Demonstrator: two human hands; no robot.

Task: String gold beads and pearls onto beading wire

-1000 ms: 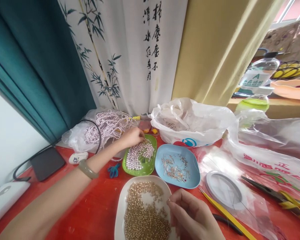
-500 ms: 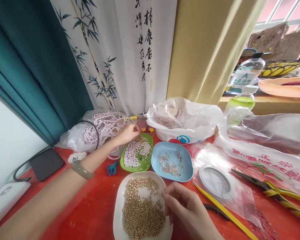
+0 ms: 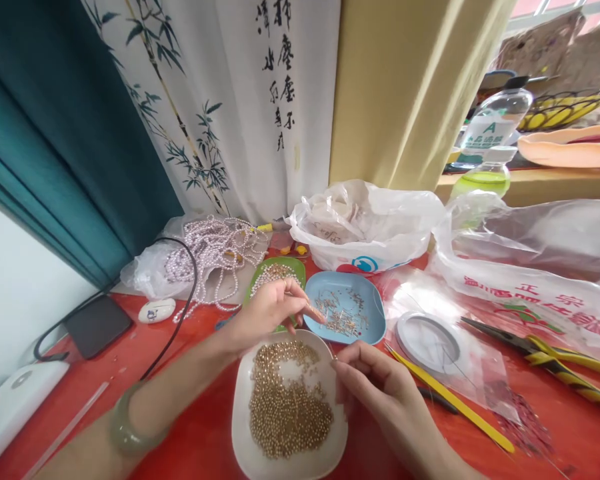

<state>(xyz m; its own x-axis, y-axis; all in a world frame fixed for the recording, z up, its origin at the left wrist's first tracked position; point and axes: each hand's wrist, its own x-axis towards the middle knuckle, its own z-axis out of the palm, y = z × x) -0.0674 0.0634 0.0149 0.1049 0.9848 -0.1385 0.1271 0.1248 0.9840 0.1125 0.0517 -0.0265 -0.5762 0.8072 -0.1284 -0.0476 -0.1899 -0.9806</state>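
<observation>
My left hand (image 3: 275, 308) hangs over the near end of the green tray (image 3: 300, 267), its fingers pointing at the blue tray. Its thumb and fingertips are drawn close together; whatever is between them is too small to make out. My right hand (image 3: 380, 380) pinches a thin metal pin (image 3: 331, 350) beside the right rim of the white tray (image 3: 241, 427). Many small gold beads (image 3: 290, 420) lie in that tray. Pearly pink beads (image 3: 275, 272) fill the green tray, partly hidden by my left hand. Loose metal pins (image 3: 343, 323) are scattered in the blue tray (image 3: 375, 310).
Strands of pink beads (image 3: 215, 247) spill from a plastic bag at the back left. On the right lie yellow tweezers (image 3: 455, 403), long-nosed pliers (image 3: 535, 350) and a spool of clear line (image 3: 405, 347). White plastic bags (image 3: 365, 233) stand behind. A black cable (image 3: 193, 287) curves at the left.
My left hand has left the beads in the green tray and come nearer and to the right, close to my right hand. My right hand has barely moved and keeps its pinch.
</observation>
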